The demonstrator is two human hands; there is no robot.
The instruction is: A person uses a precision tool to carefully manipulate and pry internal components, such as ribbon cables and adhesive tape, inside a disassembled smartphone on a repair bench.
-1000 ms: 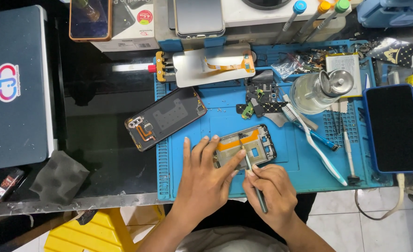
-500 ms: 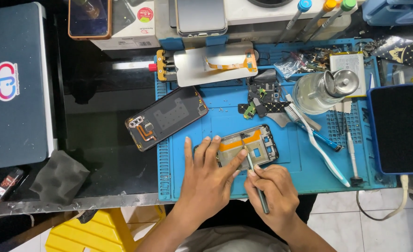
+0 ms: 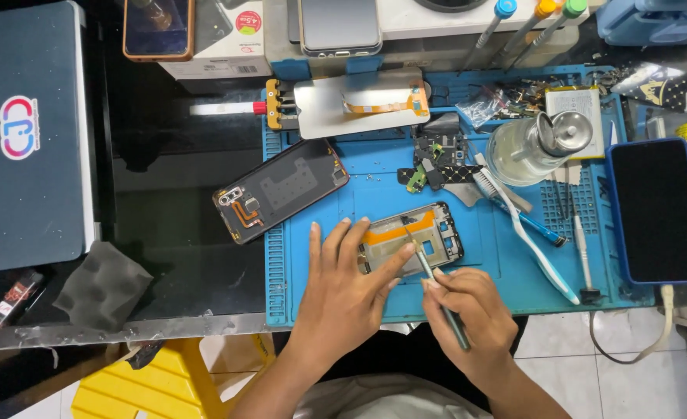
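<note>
- We are mid-way through work on the opened phone frame [image 3: 412, 237], which lies at lower centre of the frame on the blue repair mat [image 3: 374, 194].
- Our left hand [image 3: 343, 291] lies flat with fingers spread, fingertips pressing the near left edge of the frame to keep it from sliding; it grips nothing.
- Our right hand [image 3: 468, 310] is closed in a pen hold around a thin metal tool [image 3: 435, 283], tip set inside the frame near its upper middle. Whether that tip is a pick, a tweezer or a driver we cannot quite tell at this size.
- We judge the step to be prying or picking at a small part inside the frame; the next move calls for a steady tip and firm pressure from the holding hand.
- Up and left of the frame lies a dark phone back cover [image 3: 281, 190] with an orange flex; above it a screen panel [image 3: 359, 101] held in clamps.
- To the right sit a clear dispenser bottle [image 3: 526, 147], a toothbrush [image 3: 526, 233], and a phone in a blue case [image 3: 658, 209].
- Loose small parts [image 3: 437, 159] lie just above the frame, close enough to be swept by the tool hand.
</note>
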